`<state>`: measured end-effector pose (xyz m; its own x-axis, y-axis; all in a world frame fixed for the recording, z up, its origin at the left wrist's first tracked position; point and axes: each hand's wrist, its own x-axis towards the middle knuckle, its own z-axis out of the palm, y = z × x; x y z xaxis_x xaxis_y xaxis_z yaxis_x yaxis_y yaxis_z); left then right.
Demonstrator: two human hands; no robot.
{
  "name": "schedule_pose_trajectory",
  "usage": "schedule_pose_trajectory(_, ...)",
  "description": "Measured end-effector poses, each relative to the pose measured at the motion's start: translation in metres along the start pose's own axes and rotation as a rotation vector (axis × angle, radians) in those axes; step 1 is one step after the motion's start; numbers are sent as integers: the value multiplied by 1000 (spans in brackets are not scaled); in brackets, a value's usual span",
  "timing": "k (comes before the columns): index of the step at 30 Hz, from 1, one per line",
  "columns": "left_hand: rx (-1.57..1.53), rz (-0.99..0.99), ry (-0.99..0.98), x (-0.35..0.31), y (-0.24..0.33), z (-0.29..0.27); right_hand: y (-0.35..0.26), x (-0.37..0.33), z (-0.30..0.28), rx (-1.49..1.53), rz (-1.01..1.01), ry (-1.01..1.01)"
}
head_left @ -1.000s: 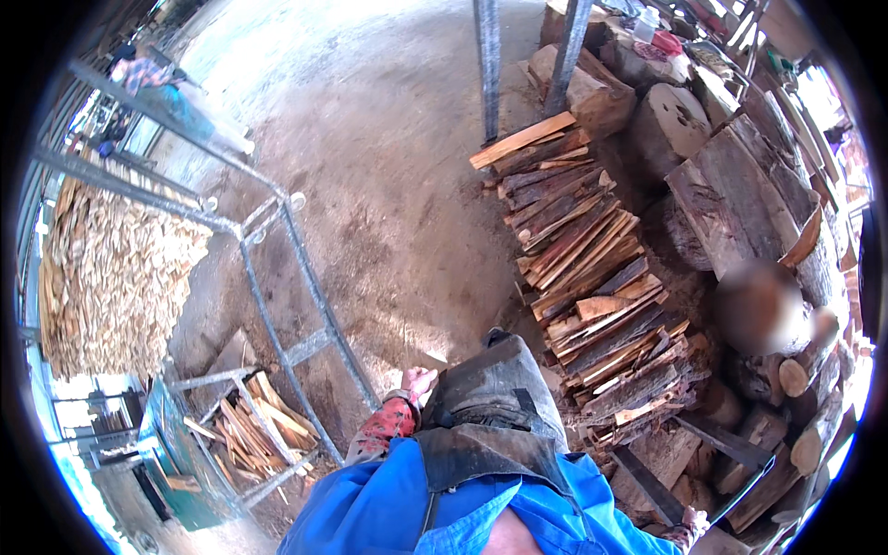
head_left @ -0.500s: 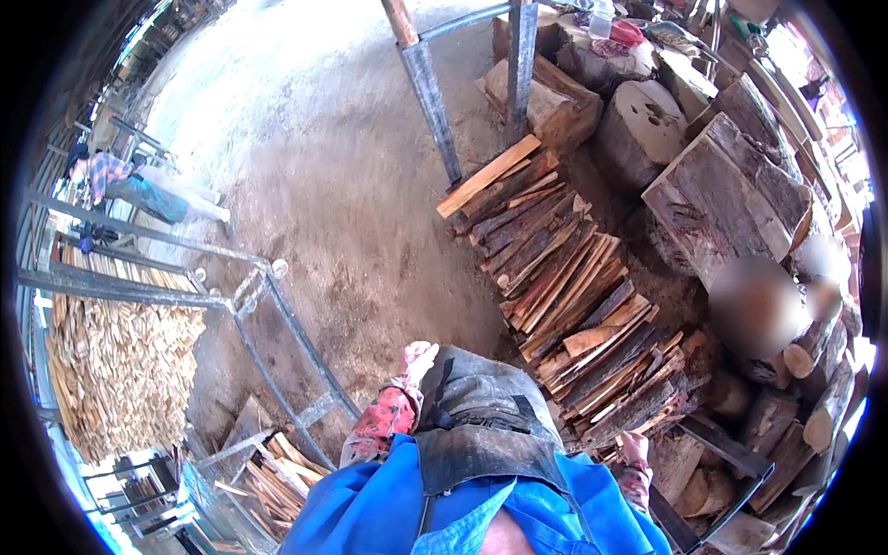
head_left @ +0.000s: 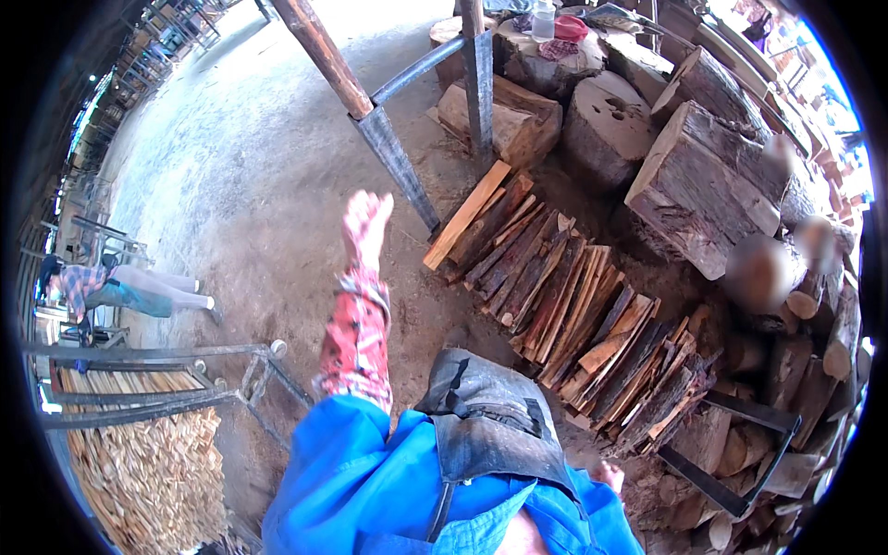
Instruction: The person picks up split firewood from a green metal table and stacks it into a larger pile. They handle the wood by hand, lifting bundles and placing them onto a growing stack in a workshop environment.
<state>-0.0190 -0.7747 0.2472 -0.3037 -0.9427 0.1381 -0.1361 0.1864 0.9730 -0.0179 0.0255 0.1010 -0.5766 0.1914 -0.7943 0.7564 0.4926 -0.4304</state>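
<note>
The left hand (head_left: 367,217), half-curled and apparently empty, has swung forward, left of the firewood row (head_left: 566,301). The right hand (head_left: 609,474), its grip impossible to tell, is below the row; logs (head_left: 708,180) lie right of it.

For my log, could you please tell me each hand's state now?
Left hand: nothing visibly held; open or closed unclear.
Right hand: partly hidden; cannot be told.

You get white glare on the floor (head_left: 231,185) at upper left, bright light upper right, round blurs at right, black-rimmed fisheye bending.
</note>
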Motion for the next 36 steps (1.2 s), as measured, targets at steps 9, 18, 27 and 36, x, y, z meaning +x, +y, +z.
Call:
schedule_pose_trajectory(9, -172, 231, -89, 194, 128, 20, 60, -148, 109, 168, 148, 123)
schedule_pose_trajectory(18, -194, 225, -142, 242, 122, 32, 81, -155, 162, 318, 191, 18)
schedule_pose_trajectory(27, -181, 83, -62, 240, 130, 29, 35, -122, 183, 396, 128, -9)
schedule_pose_trajectory(36, -61, 137, -64, 240, 122, 46, -9, -98, 226, 379, 243, -103)
